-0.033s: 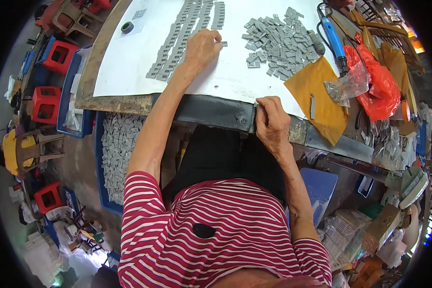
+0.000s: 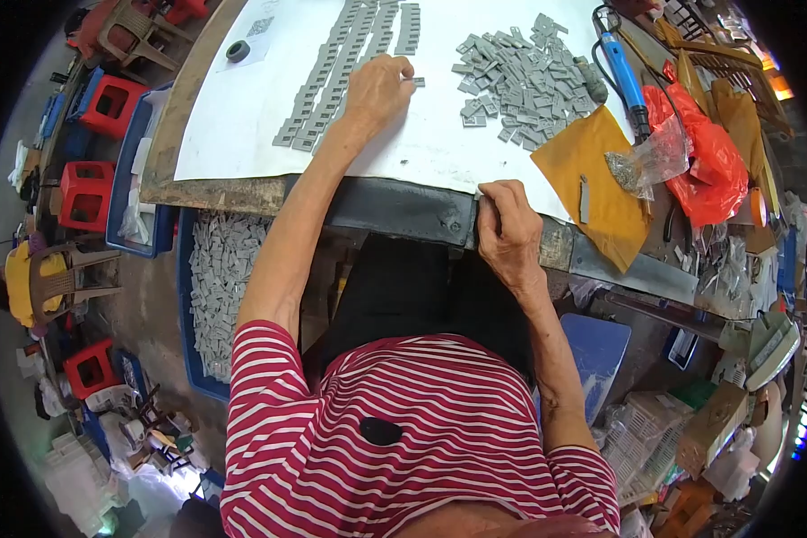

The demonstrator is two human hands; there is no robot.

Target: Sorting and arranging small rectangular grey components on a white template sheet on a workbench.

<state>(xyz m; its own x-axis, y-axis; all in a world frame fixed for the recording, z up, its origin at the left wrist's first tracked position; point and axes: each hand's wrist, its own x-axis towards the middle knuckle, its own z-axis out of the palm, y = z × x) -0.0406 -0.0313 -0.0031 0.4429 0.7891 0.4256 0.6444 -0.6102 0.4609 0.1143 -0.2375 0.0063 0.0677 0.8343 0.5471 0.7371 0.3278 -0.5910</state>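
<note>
My left hand [image 2: 378, 94] is over the white sheet [image 2: 439, 148], its fingers curled and pinched together. A small grey plate [image 2: 419, 82] sticks out between its thumb and forefinger; the fingertips are partly hidden. Beside and beyond it, rows of grey plates [image 2: 318, 94] with dark square openings run overlapped, slanting away from me. To the right lies a loose heap of the same grey plates [image 2: 529, 85]. My right hand [image 2: 511, 231] is closed over the front edge of the table [image 2: 399, 211], its fingers bent on the top.
Right of the heap are a blue electric screwdriver [image 2: 623, 72], brown paper [image 2: 592, 152] with small metal parts, and a red plastic bag [image 2: 713, 170]. A black tape roll [image 2: 238, 51] sits at the far left. Below stands a blue bin [image 2: 186, 305] of grey pieces, with red stools [image 2: 88, 195] beyond.
</note>
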